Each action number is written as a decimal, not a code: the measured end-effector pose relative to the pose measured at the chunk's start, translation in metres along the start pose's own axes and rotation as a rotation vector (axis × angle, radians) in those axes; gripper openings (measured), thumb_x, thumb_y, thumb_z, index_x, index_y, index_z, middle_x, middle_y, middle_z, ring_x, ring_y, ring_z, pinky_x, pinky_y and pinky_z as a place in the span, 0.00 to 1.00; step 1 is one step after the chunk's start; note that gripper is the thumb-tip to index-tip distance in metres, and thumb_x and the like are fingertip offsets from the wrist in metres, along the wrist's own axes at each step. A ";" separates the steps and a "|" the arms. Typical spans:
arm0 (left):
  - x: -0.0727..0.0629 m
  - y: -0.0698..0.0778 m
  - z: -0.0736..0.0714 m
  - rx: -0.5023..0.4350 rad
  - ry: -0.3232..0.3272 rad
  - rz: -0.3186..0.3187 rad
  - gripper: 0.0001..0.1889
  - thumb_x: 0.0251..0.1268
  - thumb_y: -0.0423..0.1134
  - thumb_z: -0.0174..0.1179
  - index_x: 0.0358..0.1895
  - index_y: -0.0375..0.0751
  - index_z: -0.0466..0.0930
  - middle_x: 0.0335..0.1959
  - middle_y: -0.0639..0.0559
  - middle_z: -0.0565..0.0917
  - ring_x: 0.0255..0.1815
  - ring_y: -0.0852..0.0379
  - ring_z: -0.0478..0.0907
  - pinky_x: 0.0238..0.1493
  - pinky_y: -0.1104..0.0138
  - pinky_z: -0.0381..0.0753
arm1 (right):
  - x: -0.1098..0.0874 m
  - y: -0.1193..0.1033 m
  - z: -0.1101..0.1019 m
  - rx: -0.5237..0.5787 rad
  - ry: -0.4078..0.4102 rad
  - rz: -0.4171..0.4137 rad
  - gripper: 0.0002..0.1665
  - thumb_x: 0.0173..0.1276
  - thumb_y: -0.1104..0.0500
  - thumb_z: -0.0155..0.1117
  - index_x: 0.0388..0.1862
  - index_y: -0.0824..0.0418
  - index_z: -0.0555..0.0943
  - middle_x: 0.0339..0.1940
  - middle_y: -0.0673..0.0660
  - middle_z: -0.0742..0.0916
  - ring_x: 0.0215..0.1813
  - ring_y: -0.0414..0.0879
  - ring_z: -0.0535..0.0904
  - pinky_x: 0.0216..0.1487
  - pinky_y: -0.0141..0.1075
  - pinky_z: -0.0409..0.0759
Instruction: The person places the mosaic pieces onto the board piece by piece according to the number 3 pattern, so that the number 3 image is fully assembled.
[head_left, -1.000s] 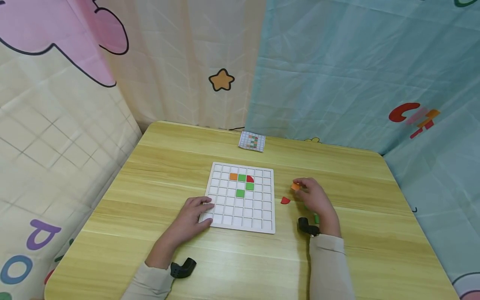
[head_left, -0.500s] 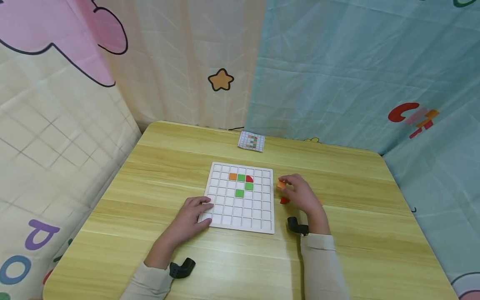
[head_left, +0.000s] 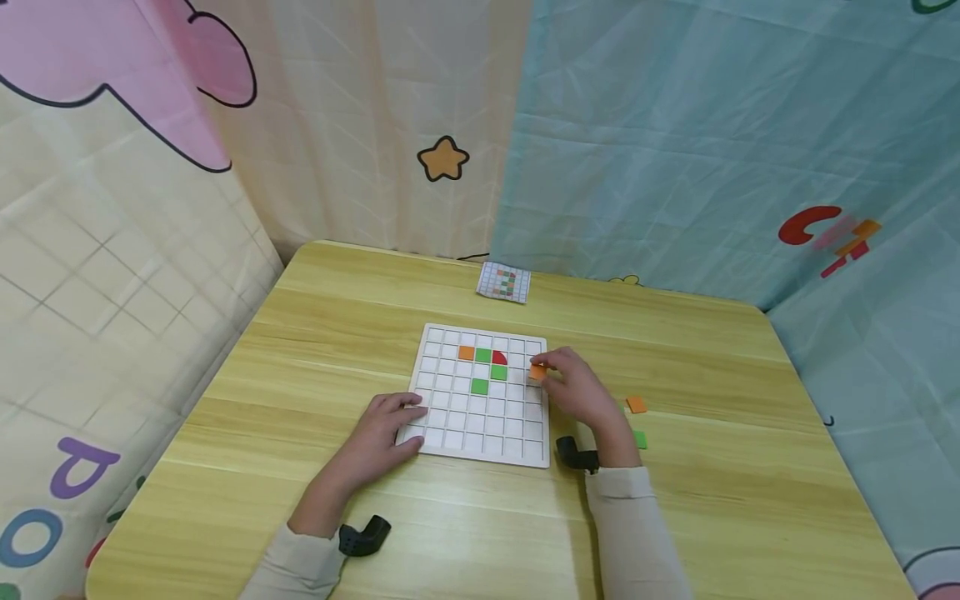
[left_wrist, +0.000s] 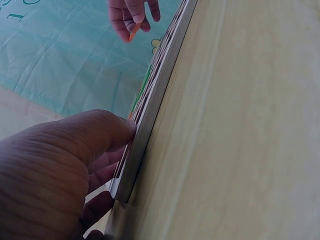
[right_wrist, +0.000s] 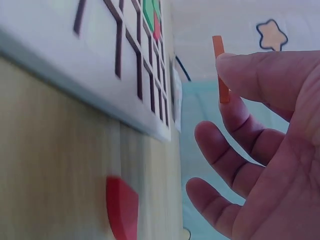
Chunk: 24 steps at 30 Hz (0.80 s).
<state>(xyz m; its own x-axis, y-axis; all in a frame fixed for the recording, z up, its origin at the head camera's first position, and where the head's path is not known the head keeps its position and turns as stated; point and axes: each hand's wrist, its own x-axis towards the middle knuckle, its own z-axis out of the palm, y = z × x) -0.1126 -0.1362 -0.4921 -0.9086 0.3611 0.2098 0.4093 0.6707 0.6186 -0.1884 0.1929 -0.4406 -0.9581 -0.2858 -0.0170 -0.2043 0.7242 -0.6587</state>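
Observation:
In the head view a white grid board lies mid-table, carrying orange, green and red pieces, among them a green square tile and a red quarter-round piece. My left hand rests on its near left corner, thumb and fingertips touching the edge. Above the board's right edge, my right hand pinches an orange square tile between thumb and fingertip; the other fingers are loosely bent. A loose red piece lies beside the board in the right wrist view, hidden by the right hand in the head view.
An orange tile and a green tile lie on the table right of the right wrist. Behind the board is a printed pattern card. Curtains hang close behind the wooden table.
My right hand has moved left with the orange tile, from the table to above the board's right edge. The loose orange and green tiles are now uncovered. The left hand stays put.

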 end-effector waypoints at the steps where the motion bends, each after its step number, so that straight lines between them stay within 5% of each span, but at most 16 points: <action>1: 0.000 0.000 0.000 0.001 0.004 0.005 0.21 0.59 0.36 0.68 0.57 0.34 0.82 0.61 0.44 0.77 0.63 0.41 0.66 0.62 0.47 0.68 | 0.001 -0.002 0.001 -0.002 -0.002 -0.005 0.17 0.70 0.66 0.60 0.57 0.63 0.81 0.55 0.59 0.79 0.57 0.54 0.74 0.62 0.52 0.71; 24: 0.000 0.000 0.000 -0.017 -0.008 -0.005 0.22 0.59 0.37 0.68 0.57 0.34 0.83 0.62 0.44 0.77 0.63 0.42 0.66 0.63 0.48 0.67 | 0.017 -0.025 0.031 -0.053 -0.087 -0.082 0.16 0.67 0.68 0.62 0.53 0.61 0.84 0.46 0.53 0.81 0.50 0.50 0.74 0.56 0.44 0.74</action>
<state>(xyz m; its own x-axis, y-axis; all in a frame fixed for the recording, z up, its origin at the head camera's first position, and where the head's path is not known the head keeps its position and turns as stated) -0.1132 -0.1365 -0.4921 -0.9101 0.3625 0.2006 0.4029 0.6613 0.6328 -0.1931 0.1508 -0.4483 -0.9174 -0.3968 -0.0314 -0.2937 0.7279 -0.6196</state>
